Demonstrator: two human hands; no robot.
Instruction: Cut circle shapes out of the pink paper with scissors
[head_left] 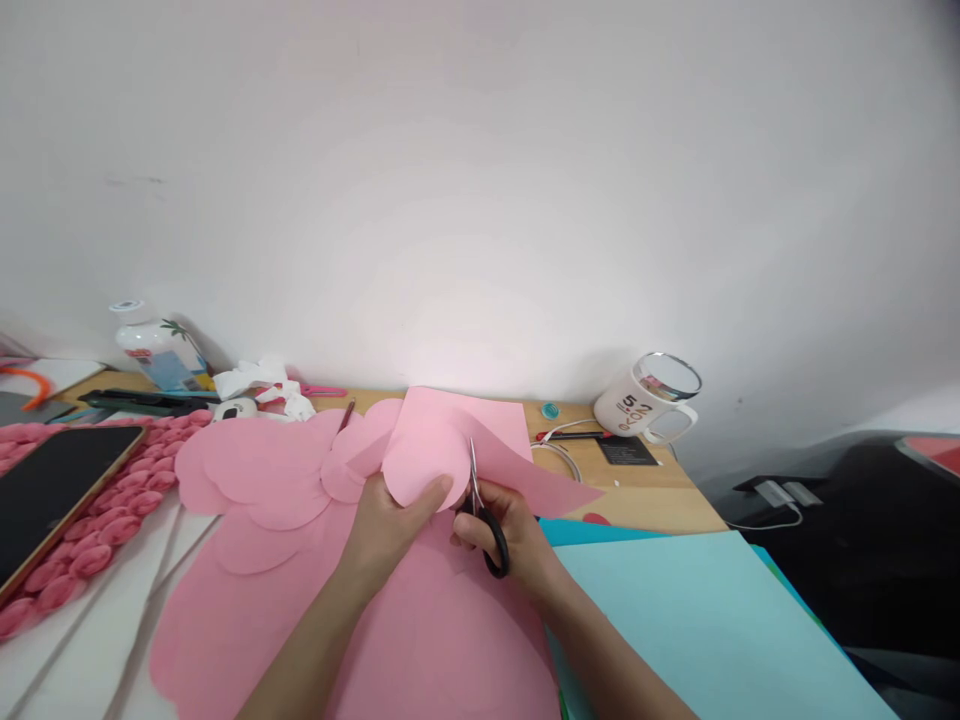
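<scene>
smooth, round-edged pink paper [426, 462] is pinched at center by the left hand [390, 530], its fingers partly hidden; the right hand [517, 535] curls its fingers around black-handled scissors [491, 522]. rounded cutouts [262, 460] and a cropped phone [64, 495] lie left.

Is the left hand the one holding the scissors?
No, the right hand holds the scissors, while the left hand grips the pink paper.

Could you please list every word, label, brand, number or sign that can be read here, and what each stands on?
"5" and "2": on the white mug; the characters below them are unclear.
White bottle: markings too blurred to read.
Black card: any print is too small to read.
</scene>
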